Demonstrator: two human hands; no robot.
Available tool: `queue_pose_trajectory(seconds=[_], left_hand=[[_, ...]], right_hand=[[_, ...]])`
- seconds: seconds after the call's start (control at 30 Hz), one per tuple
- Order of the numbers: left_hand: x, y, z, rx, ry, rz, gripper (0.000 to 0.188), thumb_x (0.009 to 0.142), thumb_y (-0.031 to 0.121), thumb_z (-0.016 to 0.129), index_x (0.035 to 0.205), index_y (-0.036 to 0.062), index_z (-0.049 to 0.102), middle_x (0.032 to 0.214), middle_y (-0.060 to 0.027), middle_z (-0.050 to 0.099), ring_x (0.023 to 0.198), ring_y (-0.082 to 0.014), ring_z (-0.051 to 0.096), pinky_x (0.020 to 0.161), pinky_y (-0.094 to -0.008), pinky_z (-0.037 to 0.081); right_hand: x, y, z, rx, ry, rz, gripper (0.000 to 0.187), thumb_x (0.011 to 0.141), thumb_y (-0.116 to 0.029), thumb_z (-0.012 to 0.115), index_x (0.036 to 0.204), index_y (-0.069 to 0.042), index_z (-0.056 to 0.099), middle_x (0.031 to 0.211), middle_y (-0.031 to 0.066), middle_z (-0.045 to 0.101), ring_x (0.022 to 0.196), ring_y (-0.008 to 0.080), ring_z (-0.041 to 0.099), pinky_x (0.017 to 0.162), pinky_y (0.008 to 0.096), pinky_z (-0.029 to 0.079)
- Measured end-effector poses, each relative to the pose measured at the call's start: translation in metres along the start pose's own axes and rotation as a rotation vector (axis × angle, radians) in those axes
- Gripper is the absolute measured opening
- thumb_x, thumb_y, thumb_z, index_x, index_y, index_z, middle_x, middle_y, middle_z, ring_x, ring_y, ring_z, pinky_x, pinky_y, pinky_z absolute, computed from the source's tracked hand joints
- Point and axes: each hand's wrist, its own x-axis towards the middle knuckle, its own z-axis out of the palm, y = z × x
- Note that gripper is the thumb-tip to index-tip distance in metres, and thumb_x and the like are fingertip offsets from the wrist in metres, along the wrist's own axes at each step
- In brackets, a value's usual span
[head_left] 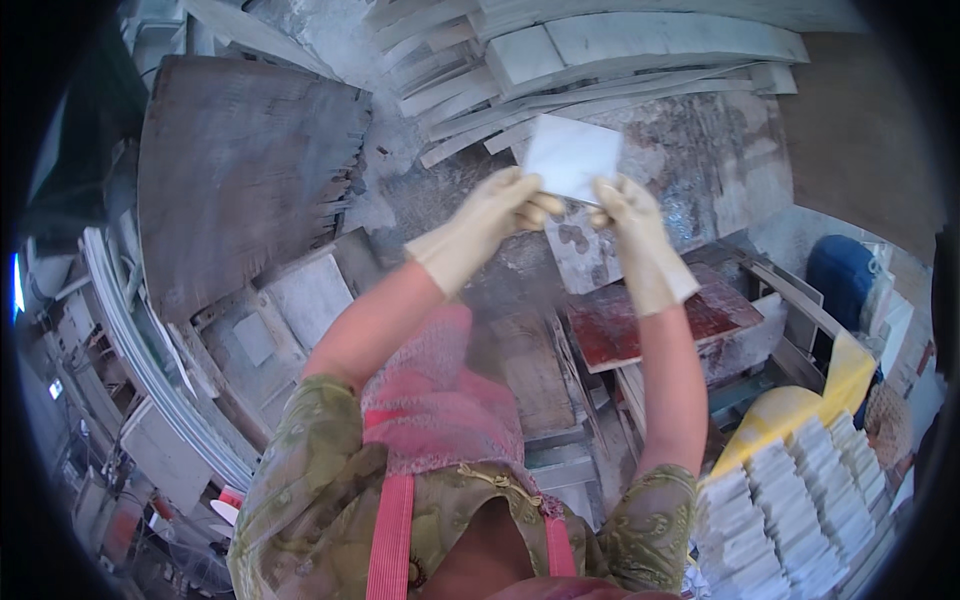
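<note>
Both my hands wear cream rubber gloves and hold up one square white tile [572, 158] in front of me. My left hand [505, 203] pinches its lower left corner between thumb and curled fingers. At the lower right corner, my right hand [628, 212] grips with the thumb on the front face. The tile is tilted and slightly blurred, with its pale face toward me. Beyond and below it lies a wet, stained grey slab [690, 170].
A red-topped board [655, 318] lies below my right forearm. Several stacks of white tiles [780, 510] stand at the lower right, beside a yellow sheet [790, 410] and a blue container [838, 275]. A large brown board [240, 170] is at left; long pale slabs [640, 45] lie at the back.
</note>
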Motion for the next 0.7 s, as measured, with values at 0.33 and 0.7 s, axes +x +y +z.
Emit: queue_pose_trajectory(seconds=[0.33, 0.7], left_hand=[[0.163, 0.021, -0.082, -0.024, 0.408, 0.222, 0.023, 0.105, 0.011, 0.049, 0.116, -0.0086, 0.047, 0.11, -0.0285, 0.067, 0.096, -0.0275, 0.07, 0.088, -0.0384, 0.059], [0.218, 0.005, -0.068, -0.268, 0.412, 0.304, 0.037, 0.104, 0.002, 0.044, 0.13, -0.0142, 0.024, 0.128, -0.0381, 0.051, 0.111, -0.0406, 0.064, 0.101, -0.0477, 0.055]], right_hand=[[0.063, 0.093, -0.019, 0.105, 0.264, 0.0, 0.046, 0.105, -0.035, 0.053, 0.133, 0.002, 0.057, 0.122, 0.0209, 0.068, 0.112, 0.0257, 0.068, 0.103, 0.0378, 0.05], [-0.022, 0.191, -0.05, 0.336, 0.373, 0.299, 0.041, 0.105, -0.028, 0.056, 0.129, 0.005, 0.057, 0.117, 0.021, 0.068, 0.103, 0.0237, 0.069, 0.096, 0.0344, 0.054]])
